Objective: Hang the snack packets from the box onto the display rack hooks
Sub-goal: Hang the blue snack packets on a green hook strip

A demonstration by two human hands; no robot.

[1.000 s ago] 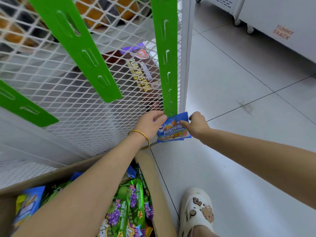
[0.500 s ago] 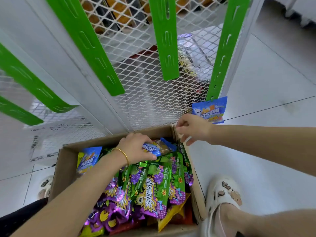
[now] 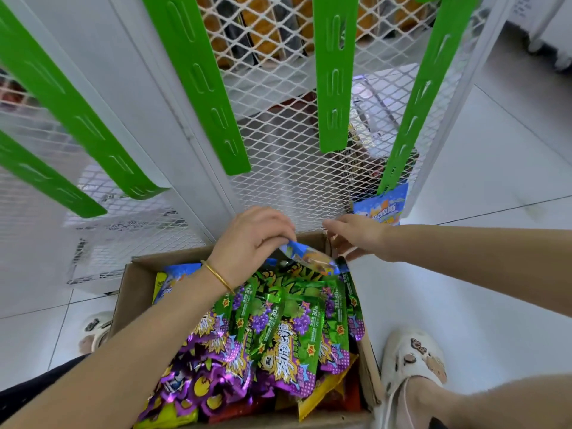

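A cardboard box (image 3: 130, 292) on the floor holds several snack packets, mostly green and purple ones (image 3: 288, 332). My left hand (image 3: 253, 239) pinches a blue packet (image 3: 309, 258) by its top edge, just above the box's far end. My right hand (image 3: 356, 235) hovers beside it over the box's far right corner, fingers loosely extended, holding nothing. A blue packet (image 3: 382, 205) hangs from the bottom of the rightmost green hook strip (image 3: 414, 116) on the white mesh rack (image 3: 278, 168).
More green hook strips (image 3: 335, 72) hang bare across the mesh panels. White clogs stand on the tiled floor at the right (image 3: 411, 360) and left (image 3: 93, 332) of the box. A white cabinet on wheels (image 3: 548, 23) is at the far right.
The left hand went from the hung packet down into the box and has lifted a blue packet. The right hand let go of the hung packet and came over beside the left hand.
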